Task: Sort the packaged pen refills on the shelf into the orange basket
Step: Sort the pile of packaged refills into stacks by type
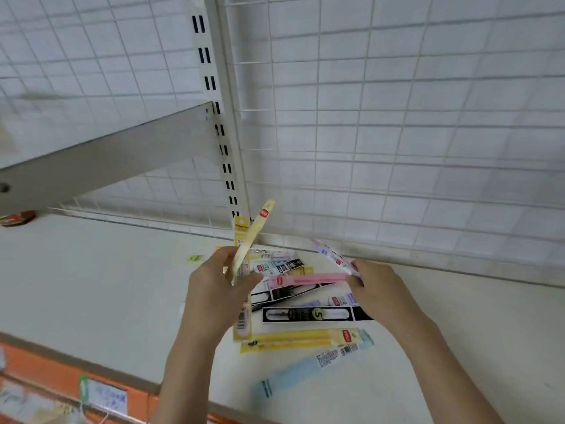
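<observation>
My left hand (214,283) is closed around two yellow refill packs (247,249), which stand almost upright and cross each other above my fingers. One of them carries a small red label near its top; the other goes down past my palm and shows a barcode near its lower end. My right hand (377,289) is pinched on the end of a pink refill pack (308,280), which lies nearly level and points toward my left hand. The same fingers also grip a pale purple and white pack (331,255) that rises up and to the left from them.

Between and below my hands, a loose pile of refill packs (305,313) lies on the white shelf (91,286), near the back edge. In the pile I see a black pack with a clear window, a long yellow pack with a red label just below it, and a light blue pack (305,365) nearest to me, placed at an angle. A small green tag (195,258) lies alone on the shelf, to the left of the pile.

Behind the shelf there is a white wire grid (397,133) and a slotted upright post (214,96). At the lower left the shelf has an orange front edge (46,371) with a price label on it. I cannot see the orange basket in this view.
</observation>
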Demonstrator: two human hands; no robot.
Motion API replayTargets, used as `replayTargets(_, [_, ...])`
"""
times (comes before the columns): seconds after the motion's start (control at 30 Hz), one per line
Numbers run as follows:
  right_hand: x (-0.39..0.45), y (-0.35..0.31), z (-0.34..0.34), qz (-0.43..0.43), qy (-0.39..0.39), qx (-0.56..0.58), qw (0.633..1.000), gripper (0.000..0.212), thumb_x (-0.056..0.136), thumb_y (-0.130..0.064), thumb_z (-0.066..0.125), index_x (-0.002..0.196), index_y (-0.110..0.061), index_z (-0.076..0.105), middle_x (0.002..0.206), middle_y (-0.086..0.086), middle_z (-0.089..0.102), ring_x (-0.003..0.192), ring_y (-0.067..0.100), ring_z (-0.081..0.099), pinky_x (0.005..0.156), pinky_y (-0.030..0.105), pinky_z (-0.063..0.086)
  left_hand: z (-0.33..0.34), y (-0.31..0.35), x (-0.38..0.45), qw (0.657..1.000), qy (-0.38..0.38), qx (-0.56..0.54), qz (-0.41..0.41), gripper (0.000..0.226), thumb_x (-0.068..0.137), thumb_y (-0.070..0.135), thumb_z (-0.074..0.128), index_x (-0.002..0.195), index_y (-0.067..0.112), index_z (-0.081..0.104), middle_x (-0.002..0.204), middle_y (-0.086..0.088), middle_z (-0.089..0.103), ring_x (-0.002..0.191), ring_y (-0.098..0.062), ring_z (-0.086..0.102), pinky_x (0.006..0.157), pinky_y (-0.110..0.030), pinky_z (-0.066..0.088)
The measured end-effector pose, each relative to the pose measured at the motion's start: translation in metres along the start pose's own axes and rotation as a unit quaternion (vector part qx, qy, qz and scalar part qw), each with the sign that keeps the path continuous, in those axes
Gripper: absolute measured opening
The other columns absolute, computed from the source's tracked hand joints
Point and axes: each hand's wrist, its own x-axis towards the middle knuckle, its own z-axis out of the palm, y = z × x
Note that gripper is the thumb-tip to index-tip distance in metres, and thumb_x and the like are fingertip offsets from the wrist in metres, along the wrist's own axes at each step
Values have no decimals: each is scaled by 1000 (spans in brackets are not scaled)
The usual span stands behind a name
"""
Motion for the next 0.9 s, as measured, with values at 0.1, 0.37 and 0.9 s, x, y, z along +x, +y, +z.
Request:
replayTargets(0.1, [6, -8, 4, -13, 4, -3, 1000, 18, 96, -23, 42, 105, -14, 55, 80, 1, 57, 66, 21, 52, 48, 25, 32, -9, -9, 0, 1000, 8, -7, 13, 33, 79, 8, 69, 87, 38, 57, 84, 11, 65, 60, -7, 52, 56, -14, 42])
replayTargets(0.37, [20, -22, 8, -16, -21, -68, 997, 20, 90, -22, 47, 104, -26, 61, 85, -3, 60, 84, 22, 60, 63, 26, 41, -25, -23, 4, 999, 38, -10, -10, 7, 86, 19, 64, 79, 19, 65, 67, 5, 68, 57, -4, 57, 52, -12, 41])
replayTargets(0.9, [13, -32, 22, -33, -9, -108, 994, 19, 95, -35, 45, 87, -25, 59, 78, -5, 46, 75, 19, 51, 58, 26, 34, -34, -56, 12, 997, 17, 49, -63, 29, 96, 21, 45, 80, 2, 60, 61, 3, 57, 51, -15, 46, 50, -25, 35])
